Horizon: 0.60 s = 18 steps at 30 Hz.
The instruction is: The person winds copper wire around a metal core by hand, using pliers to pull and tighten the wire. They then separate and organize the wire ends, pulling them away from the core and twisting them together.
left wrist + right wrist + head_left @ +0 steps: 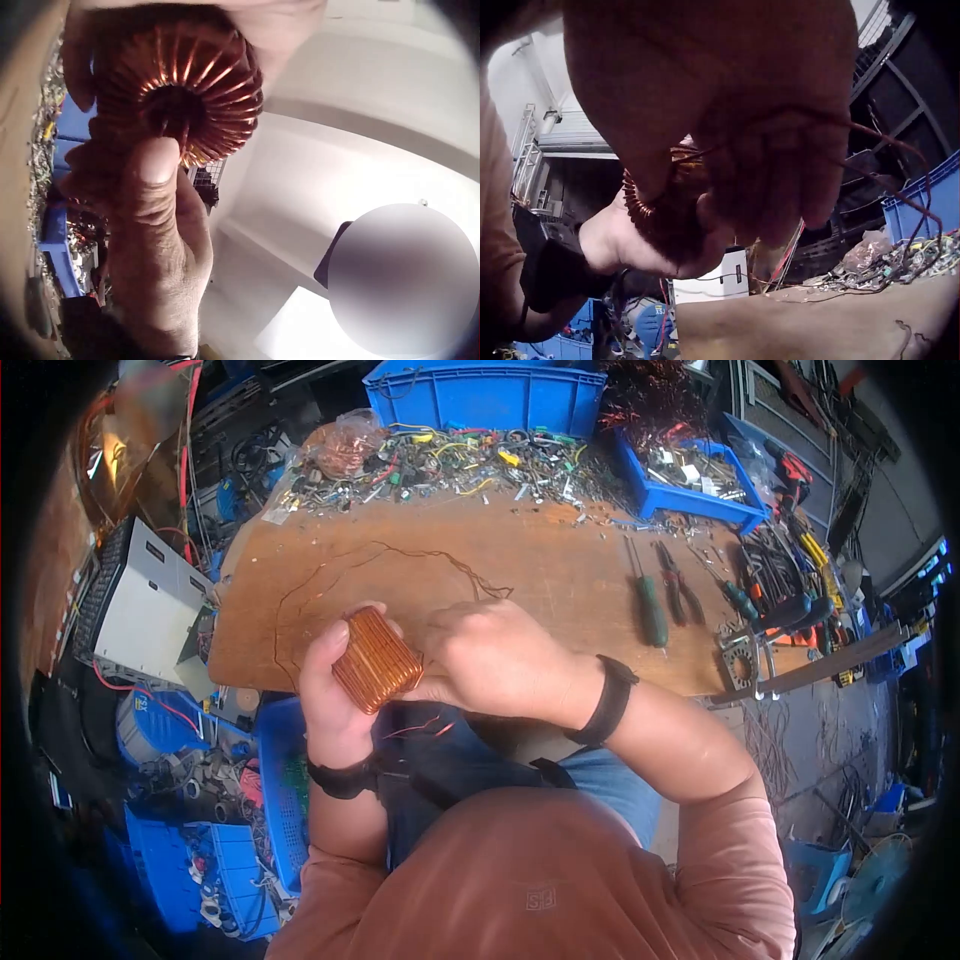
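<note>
A ring-shaped coil (378, 660) wound with thick copper wire lies in my left hand (332, 685), whose thumb and fingers grip its sides. In the left wrist view, the coil (225, 105) shows its centre hole. My right hand (505, 660) is right beside the coil, its fingers curled round the loose copper wire. The right thumb (157, 161) lies at the edge of the hole, where wire strands enter. From the right hand the copper wire (885, 139) runs out in a long bent loop, arching over the wooden tabletop in the head view.
On the wooden table (560, 560), wire scraps (470, 470) pile along the back near a blue crate (490, 400) and a blue tray (690, 505). A green-handled screwdriver (652, 610) and pliers (680, 585) lie right, beside a metal clamp (745, 665). A white box (150, 595) stands left.
</note>
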Each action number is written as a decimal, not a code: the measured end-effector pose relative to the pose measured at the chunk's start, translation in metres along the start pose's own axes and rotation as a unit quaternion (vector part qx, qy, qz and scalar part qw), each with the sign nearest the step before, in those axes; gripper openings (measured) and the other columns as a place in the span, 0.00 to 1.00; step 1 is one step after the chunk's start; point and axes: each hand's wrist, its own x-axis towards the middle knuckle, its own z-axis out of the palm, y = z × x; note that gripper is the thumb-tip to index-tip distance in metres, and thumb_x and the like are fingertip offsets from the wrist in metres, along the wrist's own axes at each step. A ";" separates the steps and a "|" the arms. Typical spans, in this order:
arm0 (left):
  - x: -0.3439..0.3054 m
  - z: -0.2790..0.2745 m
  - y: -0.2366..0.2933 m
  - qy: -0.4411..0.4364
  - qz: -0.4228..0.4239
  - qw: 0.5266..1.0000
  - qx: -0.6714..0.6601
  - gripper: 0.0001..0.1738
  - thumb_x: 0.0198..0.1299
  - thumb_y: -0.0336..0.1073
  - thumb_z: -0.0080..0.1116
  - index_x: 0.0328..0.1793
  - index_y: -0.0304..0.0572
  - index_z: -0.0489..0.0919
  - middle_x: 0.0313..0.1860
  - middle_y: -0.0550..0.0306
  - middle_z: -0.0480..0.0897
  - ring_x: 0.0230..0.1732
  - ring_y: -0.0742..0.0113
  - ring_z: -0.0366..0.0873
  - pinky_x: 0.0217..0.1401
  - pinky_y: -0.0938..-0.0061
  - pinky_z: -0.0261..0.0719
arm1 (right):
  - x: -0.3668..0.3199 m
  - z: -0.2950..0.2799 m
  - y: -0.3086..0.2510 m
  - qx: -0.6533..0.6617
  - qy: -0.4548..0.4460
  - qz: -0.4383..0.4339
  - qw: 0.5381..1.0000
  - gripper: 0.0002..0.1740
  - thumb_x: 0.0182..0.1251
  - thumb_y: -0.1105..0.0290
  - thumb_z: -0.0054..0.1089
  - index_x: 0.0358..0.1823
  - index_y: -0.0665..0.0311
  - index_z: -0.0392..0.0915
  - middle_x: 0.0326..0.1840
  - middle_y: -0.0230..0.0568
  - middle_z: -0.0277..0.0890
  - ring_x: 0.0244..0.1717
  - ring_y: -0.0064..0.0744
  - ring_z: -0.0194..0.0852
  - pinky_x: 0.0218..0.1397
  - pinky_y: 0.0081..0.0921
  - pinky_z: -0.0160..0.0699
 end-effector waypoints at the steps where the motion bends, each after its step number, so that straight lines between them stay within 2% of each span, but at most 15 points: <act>1: 0.001 -0.001 -0.002 0.005 -0.013 1.000 0.002 0.28 0.60 0.46 0.52 0.57 0.27 0.73 0.41 0.42 0.80 0.42 0.56 0.80 0.45 0.64 0.83 | -0.001 0.000 0.002 -0.015 -0.019 0.006 1.000 0.26 0.57 0.48 0.63 0.37 0.67 0.80 0.36 0.49 0.78 0.39 0.53 0.79 0.42 0.44 0.77; 3: 0.003 -0.002 -0.007 0.014 -0.035 0.999 0.005 0.30 0.59 0.48 0.54 0.58 0.27 0.72 0.41 0.42 0.79 0.40 0.56 0.80 0.42 0.63 0.83 | -0.005 0.001 0.006 -0.028 -0.056 0.024 0.998 0.26 0.57 0.47 0.63 0.35 0.67 0.80 0.35 0.48 0.79 0.39 0.53 0.79 0.42 0.44 0.77; 7: 0.007 0.000 -0.016 0.038 -0.055 0.998 -0.011 0.28 0.60 0.46 0.54 0.56 0.27 0.73 0.40 0.42 0.80 0.39 0.56 0.81 0.41 0.63 0.83 | -0.004 0.003 0.011 -0.019 -0.107 0.070 0.992 0.26 0.56 0.46 0.64 0.36 0.66 0.80 0.33 0.50 0.79 0.39 0.54 0.79 0.42 0.45 0.76; 10: 0.009 0.005 -0.019 0.060 -0.057 0.996 -0.027 0.26 0.61 0.46 0.53 0.54 0.27 0.74 0.39 0.42 0.80 0.38 0.56 0.81 0.41 0.64 0.82 | -0.003 0.005 0.011 0.033 -0.085 0.089 0.992 0.25 0.57 0.46 0.64 0.36 0.65 0.81 0.30 0.51 0.79 0.37 0.54 0.79 0.41 0.45 0.76; 15: 0.017 0.006 -0.018 0.108 -0.031 0.992 -0.058 0.25 0.63 0.46 0.52 0.53 0.27 0.75 0.39 0.42 0.80 0.39 0.55 0.80 0.42 0.63 0.82 | 0.001 0.013 0.011 -0.006 -0.028 0.094 0.995 0.21 0.60 0.49 0.62 0.32 0.63 0.83 0.26 0.50 0.79 0.33 0.54 0.79 0.37 0.46 0.76; 18: 0.023 0.003 -0.016 0.115 0.017 0.992 -0.051 0.24 0.64 0.46 0.51 0.51 0.27 0.75 0.38 0.43 0.80 0.39 0.54 0.80 0.42 0.62 0.81 | 0.009 0.019 0.015 0.016 -0.001 0.107 0.994 0.20 0.60 0.50 0.62 0.31 0.62 0.84 0.27 0.50 0.79 0.32 0.53 0.79 0.36 0.45 0.76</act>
